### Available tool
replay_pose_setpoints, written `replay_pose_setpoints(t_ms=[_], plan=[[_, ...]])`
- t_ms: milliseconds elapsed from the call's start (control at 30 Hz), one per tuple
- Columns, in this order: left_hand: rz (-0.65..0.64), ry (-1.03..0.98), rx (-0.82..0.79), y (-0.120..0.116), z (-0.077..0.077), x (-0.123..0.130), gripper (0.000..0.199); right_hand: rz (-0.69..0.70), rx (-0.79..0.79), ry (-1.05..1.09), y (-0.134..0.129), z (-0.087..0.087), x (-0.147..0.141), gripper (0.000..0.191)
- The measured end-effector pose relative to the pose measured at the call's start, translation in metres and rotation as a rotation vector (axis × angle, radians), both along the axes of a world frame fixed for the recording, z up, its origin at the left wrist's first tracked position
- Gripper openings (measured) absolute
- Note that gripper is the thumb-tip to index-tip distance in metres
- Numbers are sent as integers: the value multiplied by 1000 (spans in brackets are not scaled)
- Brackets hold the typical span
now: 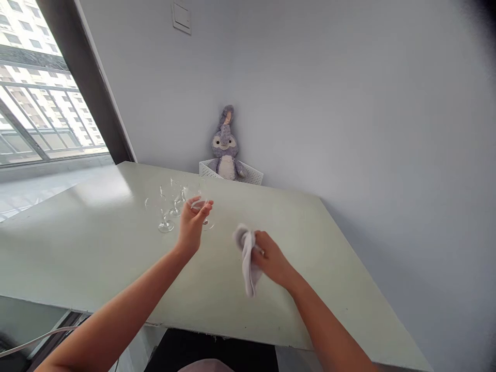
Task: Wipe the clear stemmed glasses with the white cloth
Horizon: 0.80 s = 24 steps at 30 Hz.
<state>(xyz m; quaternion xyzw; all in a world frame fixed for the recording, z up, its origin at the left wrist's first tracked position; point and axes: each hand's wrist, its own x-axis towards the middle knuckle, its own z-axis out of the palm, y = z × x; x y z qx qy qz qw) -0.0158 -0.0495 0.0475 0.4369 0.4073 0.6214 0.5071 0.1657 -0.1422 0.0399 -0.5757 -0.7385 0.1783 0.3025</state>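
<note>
My left hand (192, 219) is curled around a clear stemmed glass (208, 225), whose round foot shows just right of the hand. The fingers partly cover its bowl and stem. Left of that hand, other clear stemmed glasses stand upright; the nearest glass (166, 226) has its foot on the table, and another glass (175, 212) is a little behind it. A bunched pale grey cloth (248, 263) hangs from my right hand (270, 258), which grips it above the table and to the right of the glasses. The cloth is slightly blurred.
The pale green table (116, 258) meets the walls at the back and has a rough front edge. A plush rabbit (226, 150) sits in a white perforated basket (253, 176) at the back corner. At lower left runs a white cable (39, 339); a window (42, 103) is beyond.
</note>
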Motion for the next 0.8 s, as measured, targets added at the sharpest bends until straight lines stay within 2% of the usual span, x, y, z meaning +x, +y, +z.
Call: replay_pose_setpoints(t_ms=[67, 133, 200, 267, 367, 467, 567, 700, 800], plan=[[50, 42, 31, -3, -10, -15, 39, 124, 10, -230, -12, -9, -9, 42], [71, 72, 9, -6, -26, -25, 35, 241, -11, -397, -24, -27, -23, 64], [84, 87, -41, -7, -42, -32, 35, 436, -43, -448, -33, -47, -34, 67], [104, 95, -73, -2, -54, -38, 35, 524, -22, -464, -37, -63, -40, 62], [134, 99, -81, 11, -62, -46, 36, 468, 93, -508, -38, -76, -41, 55], [164, 122, -73, 26, -65, -52, 38, 369, 291, -535, -38, -86, -43, 47], [212, 148, -80, 40, -69, -52, 39, 327, 439, -510, -39, -102, -49, 39], [247, 141, -59, 51, -73, -49, 39, 275, 515, -470, -41, -121, -57, 30], [247, 158, -43, 57, -75, -49, 39, 264, 460, -456, -41, -122, -58, 28]])
